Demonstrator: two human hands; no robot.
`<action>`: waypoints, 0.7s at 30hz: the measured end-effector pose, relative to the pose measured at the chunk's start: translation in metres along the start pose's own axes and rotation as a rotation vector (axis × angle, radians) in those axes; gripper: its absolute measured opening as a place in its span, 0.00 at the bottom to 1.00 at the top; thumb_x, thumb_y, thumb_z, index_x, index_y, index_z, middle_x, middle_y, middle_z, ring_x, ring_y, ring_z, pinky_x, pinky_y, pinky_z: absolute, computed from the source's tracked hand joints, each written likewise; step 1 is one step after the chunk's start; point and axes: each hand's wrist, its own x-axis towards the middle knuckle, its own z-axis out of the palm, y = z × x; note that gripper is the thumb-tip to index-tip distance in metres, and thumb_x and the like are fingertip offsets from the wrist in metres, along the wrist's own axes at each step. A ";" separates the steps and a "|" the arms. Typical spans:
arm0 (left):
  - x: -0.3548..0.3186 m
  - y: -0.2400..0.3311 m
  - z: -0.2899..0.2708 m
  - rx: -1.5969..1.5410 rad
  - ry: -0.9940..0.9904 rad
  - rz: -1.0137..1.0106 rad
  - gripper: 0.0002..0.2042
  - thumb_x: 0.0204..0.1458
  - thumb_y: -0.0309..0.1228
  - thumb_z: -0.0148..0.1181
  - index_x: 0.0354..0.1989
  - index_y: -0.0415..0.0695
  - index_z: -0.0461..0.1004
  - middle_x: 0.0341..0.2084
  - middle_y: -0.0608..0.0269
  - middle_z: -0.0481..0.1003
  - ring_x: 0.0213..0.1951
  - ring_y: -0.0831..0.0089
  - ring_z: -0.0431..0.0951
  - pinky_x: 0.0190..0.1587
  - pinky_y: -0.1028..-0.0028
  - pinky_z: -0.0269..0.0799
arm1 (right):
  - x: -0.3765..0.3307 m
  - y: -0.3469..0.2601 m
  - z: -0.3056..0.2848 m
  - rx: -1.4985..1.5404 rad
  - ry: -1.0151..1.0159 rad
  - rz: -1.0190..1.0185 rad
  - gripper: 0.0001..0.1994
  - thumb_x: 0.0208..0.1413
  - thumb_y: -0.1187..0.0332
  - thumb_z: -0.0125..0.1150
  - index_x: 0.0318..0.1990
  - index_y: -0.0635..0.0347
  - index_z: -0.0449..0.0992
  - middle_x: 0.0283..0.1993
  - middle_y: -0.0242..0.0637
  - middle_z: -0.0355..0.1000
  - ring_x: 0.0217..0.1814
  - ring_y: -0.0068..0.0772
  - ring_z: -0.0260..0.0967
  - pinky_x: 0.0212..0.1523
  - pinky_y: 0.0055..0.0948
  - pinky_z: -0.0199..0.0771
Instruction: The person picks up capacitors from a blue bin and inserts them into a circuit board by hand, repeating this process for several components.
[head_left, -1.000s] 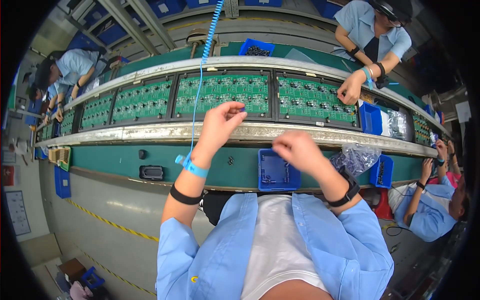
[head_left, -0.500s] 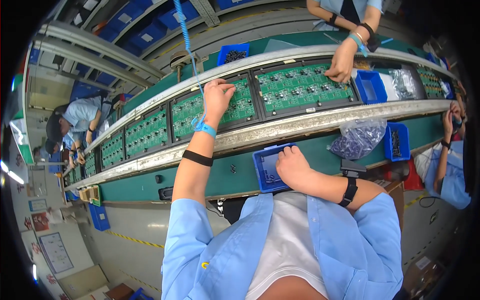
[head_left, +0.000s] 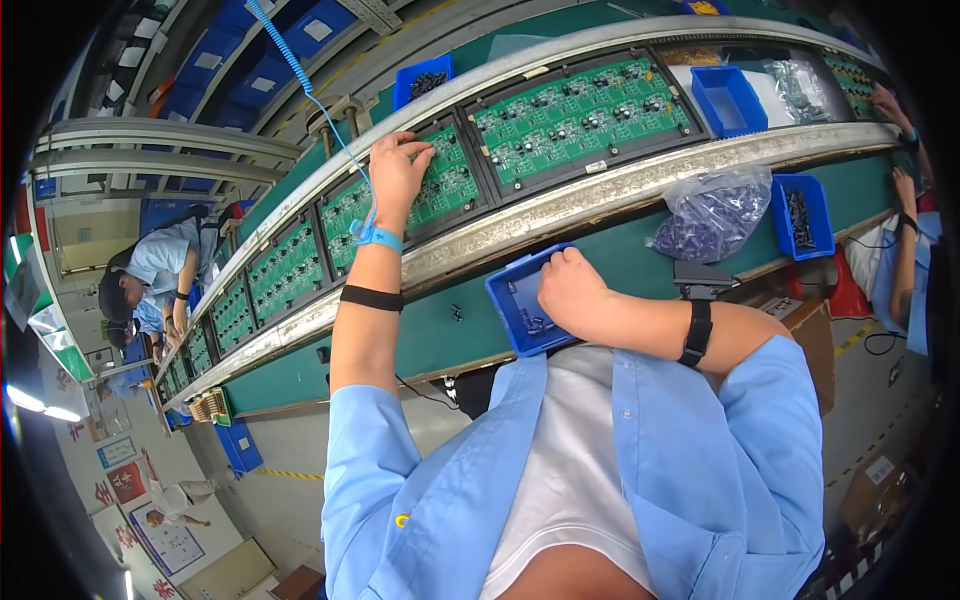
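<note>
My left hand (head_left: pixel 399 172) is over a green circuit board (head_left: pixel 452 185) in a black frame on the line. Its thumb and fingertips are pinched together close to the board; anything between them is too small to make out. My right hand (head_left: pixel 572 292) is at the right side of a small blue bin (head_left: pixel 519 287) in front of me. Its fingers are curled in over the bin, and their tips are hidden. Several small dark cylindrical parts (head_left: pixel 536 325) lie in the bin. Another framed circuit board (head_left: pixel 575 122), carrying many small components, sits to the right.
A metal rail (head_left: pixel 560 192) runs between me and the boards. Loose small parts (head_left: pixel 457 313) lie left of my bin. To the right are a clear bag of purple parts (head_left: pixel 712 215) and a blue bin of black parts (head_left: pixel 801 220). Co-workers work at both ends.
My view has shifted and tilted. The co-worker's hand across the line has gone from the right-hand board. My left hand stays pinched over its board, and my right stays at the bin.
</note>
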 end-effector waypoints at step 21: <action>0.007 -0.010 -0.003 -0.058 -0.066 -0.018 0.08 0.52 0.36 0.73 0.39 0.51 0.90 0.49 0.61 0.82 0.57 0.55 0.74 0.62 0.60 0.70 | -0.002 0.002 0.002 0.058 0.079 0.003 0.09 0.52 0.66 0.59 0.32 0.56 0.85 0.37 0.38 0.78 0.43 0.37 0.73 0.48 0.38 0.66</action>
